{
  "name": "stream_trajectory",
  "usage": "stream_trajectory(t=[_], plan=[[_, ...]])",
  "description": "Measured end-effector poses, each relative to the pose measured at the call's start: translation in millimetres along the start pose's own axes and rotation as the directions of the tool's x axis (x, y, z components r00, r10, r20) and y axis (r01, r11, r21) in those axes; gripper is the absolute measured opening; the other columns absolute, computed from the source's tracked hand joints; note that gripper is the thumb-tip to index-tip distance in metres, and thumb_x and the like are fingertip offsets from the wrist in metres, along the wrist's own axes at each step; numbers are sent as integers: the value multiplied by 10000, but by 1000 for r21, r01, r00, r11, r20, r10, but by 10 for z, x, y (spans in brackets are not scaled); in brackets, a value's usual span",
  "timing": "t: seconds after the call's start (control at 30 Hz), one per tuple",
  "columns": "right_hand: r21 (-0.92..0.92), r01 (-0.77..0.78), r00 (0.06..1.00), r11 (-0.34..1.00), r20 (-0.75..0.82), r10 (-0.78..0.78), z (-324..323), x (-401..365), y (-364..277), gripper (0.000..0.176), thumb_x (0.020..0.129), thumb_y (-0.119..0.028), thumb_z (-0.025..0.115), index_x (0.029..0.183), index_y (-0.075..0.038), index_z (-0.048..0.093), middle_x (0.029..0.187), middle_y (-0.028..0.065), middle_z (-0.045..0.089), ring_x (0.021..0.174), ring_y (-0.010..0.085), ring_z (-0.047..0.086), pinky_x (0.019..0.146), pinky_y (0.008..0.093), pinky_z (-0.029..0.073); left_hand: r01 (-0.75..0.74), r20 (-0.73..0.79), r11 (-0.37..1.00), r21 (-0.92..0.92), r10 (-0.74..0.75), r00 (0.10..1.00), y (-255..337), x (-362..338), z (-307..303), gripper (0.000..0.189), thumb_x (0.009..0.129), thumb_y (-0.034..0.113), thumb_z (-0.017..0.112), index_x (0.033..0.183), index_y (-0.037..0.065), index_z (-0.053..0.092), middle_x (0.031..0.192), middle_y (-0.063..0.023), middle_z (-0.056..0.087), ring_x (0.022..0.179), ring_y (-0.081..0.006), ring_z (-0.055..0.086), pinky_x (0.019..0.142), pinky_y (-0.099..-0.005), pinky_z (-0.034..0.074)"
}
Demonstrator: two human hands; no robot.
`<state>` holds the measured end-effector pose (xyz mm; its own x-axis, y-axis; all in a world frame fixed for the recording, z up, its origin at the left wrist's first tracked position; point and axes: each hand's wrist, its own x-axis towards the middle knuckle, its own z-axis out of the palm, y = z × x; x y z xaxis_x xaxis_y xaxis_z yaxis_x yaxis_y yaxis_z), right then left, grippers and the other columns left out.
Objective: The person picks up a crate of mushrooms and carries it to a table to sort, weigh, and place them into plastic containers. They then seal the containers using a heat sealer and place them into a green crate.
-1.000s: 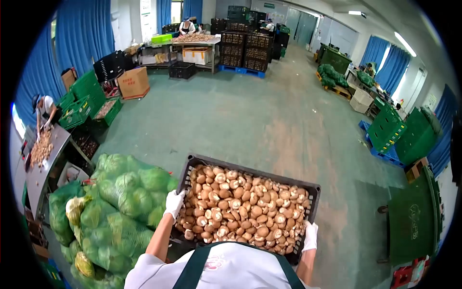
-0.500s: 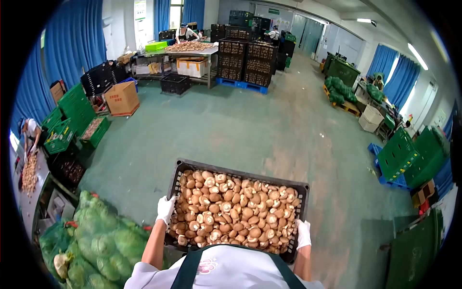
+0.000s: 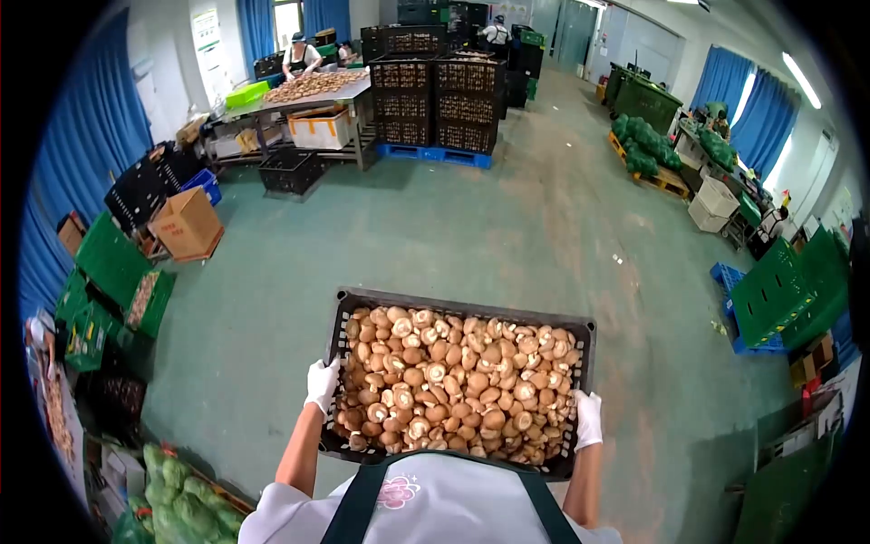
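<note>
A black plastic crate (image 3: pixel 467 306) full of brown mushrooms (image 3: pixel 458 381) is held level in front of my body. My left hand (image 3: pixel 322 384), in a white glove, grips the crate's left side. On the opposite side my right hand (image 3: pixel 588 418), gloved the same way, is closed on the crate wall. Both sets of fingers are partly hidden behind or inside the crate's edges. The mushrooms lie heaped loosely, some caps up and some with pale stems showing.
Stacked black crates (image 3: pixel 435 100) stand on a blue pallet (image 3: pixel 435 156) ahead. Left of them is a sorting table (image 3: pixel 349 91) with a person behind it. Net bags of greens (image 3: pixel 181 499) lie at lower left; green crates (image 3: pixel 766 295) stand at right.
The room has shifted closer as I moved forward with the crate. The net bags have slid back toward the lower left. Both hands keep their hold.
</note>
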<state>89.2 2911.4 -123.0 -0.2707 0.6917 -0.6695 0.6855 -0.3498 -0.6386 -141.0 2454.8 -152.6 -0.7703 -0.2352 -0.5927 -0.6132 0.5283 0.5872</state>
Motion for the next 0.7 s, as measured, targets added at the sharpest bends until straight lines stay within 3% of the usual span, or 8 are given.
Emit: stream_trajectory(t=[0.07,0.1,0.3,0.33,0.47,0.53,0.57,0.7], plan=[[-24,56,997,998,51,-54,241,486,-290,129,782,-122,553,674,-53,546,527,5,504,382,112,447,360,258,342,11,-7,998,-63,-11,1000,194,382,135,309,793,301,614,720,5,561,561,-35,532,470,-120,487,445,-284,388],[-9,38,998,999,56,-37,254,15,-258,138,787,-127,549,672,-53,534,531,3,498,390,104,440,364,257,339,13,-9,997,-76,-14,1000,-77,146,-73,303,805,297,607,717,12,554,561,-27,524,467,-116,480,440,-281,381],[-32,-28,990,999,139,32,957,1680,-1072,124,788,-152,574,747,-41,538,584,14,529,429,97,447,392,248,342,77,57,980,-185,-68,996,1044,1314,624,258,796,279,629,754,31,571,579,15,502,471,-94,448,432,-260,354],[-30,-31,990,999,135,34,927,1337,-738,124,788,-152,574,747,-41,538,584,14,529,429,97,447,392,248,342,77,62,980,-182,-67,996,710,1151,417,258,796,279,629,754,31,571,579,15,502,471,-94,448,432,-260,354],[-24,61,985,998,166,-56,1631,2749,-1501,119,777,-142,575,723,-43,539,585,17,530,445,106,454,420,256,353,37,145,997,-71,-26,989,1664,2545,1190,375,736,336,682,853,-16,627,679,-39,594,553,-114,516,508,-278,415],[-93,-51,989,994,130,63,1916,3242,-1899,132,764,-117,598,693,-19,547,554,42,521,420,141,472,388,286,370,6,173,997,72,-19,985,2225,3145,1417,446,715,356,693,921,-36,641,747,-69,635,624,-132,567,577,-285,457],[-87,-31,991,996,125,41,1812,2942,-1728,132,764,-117,598,693,-19,547,554,42,521,420,141,472,388,286,370,-66,192,998,-13,67,979,2070,2967,1244,472,699,366,702,937,-37,644,783,-93,650,673,-150,594,623,-287,475],[-84,41,966,996,256,-18,2158,3871,-2915,192,763,-153,645,680,-10,548,553,50,530,401,141,484,372,283,390,-135,306,979,149,84,948,3564,3947,1687,541,699,540,659,682,5,581,564,-22,516,498,-125,473,492,-284,403]])
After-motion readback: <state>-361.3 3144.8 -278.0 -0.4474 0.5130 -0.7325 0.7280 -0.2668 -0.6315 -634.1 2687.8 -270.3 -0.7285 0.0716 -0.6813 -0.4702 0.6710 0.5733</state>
